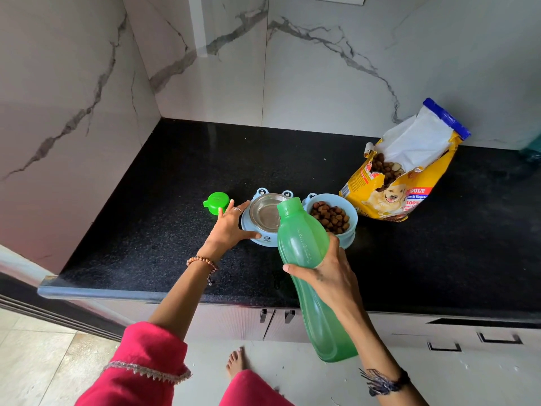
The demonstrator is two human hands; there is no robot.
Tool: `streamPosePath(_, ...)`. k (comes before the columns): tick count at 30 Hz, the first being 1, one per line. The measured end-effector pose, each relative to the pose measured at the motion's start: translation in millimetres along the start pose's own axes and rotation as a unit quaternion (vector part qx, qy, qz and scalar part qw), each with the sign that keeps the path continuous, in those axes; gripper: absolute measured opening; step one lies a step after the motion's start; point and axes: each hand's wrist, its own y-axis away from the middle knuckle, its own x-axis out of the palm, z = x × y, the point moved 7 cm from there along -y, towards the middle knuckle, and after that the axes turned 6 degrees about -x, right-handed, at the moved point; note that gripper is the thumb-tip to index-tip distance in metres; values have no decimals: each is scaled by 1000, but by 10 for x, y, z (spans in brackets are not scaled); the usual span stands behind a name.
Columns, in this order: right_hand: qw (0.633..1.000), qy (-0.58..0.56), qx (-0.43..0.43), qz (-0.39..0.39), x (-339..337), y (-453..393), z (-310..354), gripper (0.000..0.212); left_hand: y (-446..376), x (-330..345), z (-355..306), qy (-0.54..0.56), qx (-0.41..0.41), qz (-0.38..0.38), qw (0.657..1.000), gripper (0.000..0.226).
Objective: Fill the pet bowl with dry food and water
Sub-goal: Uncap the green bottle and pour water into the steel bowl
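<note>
A light blue double pet bowl point(268, 240) sits on the black counter. Its left steel dish point(265, 213) looks bare of food; its right dish point(330, 218) holds brown dry food. My right hand point(329, 272) grips an uncapped green water bottle point(306, 259), tilted with its mouth over the steel dish's right edge. My left hand point(229, 227) rests with spread fingers against the bowl's left rim. The bottle's green cap point(217, 203) lies on the counter just left of the bowl.
An open yellow bag of dog food point(404, 177) leans at the back right, close to the bowl. The black counter point(164, 230) meets marble walls at the left and back. Cabinet handles point(276, 315) sit below the front edge.
</note>
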Motion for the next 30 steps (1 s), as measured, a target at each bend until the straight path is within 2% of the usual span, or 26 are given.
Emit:
streamPosePath(4,998,-40,-28,-45,-71,40,53,104,15,-128,-8,-9,22,-21,999,84)
streamPosePath(8,989,-102,-63,-91,-158,63,185,101,-3,-366,127,-1,16,-115,993,75)
streamPosePath(10,984,-126,-73,-105,-196,63,263,104,-48,-449,246,-21,-14,-146,989,73)
streamPosePath(14,976,-158,-94,-118,-259,13,406,106,-133,-487,429,-74,-64,-130,987,72)
streamPosePath(18,967,-189,-116,-127,-362,-124,597,100,-120,-571,421,-60,-65,-156,984,61)
streamPosePath(23,951,-199,-183,-150,-516,-444,992,100,-197,-636,431,-45,-82,-142,986,55)
streamPosePath(26,936,-214,-211,-184,-624,-742,1211,100,-269,-628,462,-53,-93,-108,988,62)
streamPosePath(30,923,-227,-218,-219,-662,-1211,1410,102,-418,-601,463,-120,-106,-53,986,86)
